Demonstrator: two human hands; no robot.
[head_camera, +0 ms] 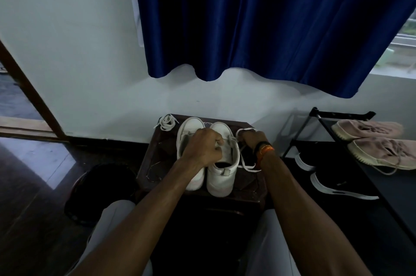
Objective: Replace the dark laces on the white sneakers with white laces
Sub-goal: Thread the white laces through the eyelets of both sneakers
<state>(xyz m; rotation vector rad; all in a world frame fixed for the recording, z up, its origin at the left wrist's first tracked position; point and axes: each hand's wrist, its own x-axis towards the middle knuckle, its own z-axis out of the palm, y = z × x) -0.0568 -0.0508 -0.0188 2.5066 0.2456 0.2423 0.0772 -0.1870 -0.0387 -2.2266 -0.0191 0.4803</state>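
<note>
- Right now two white sneakers [208,158] stand side by side on the dark desk [252,194], toes toward the wall.
- My left hand [203,148] is curled over the right-side sneaker's tongue area, pinching the white lace [244,164] near the eyelets.
- My right hand [251,140], with a dark-and-orange wristband [263,148], grips the same lace just beside that sneaker; the lace loops over the fingers and trails onto the desk.
- A spare lace [166,122] lies bundled at the desk's far left corner.
- On my right, a rack [337,118] holds pink shoes [369,140] above black shoes [337,185].
</note>
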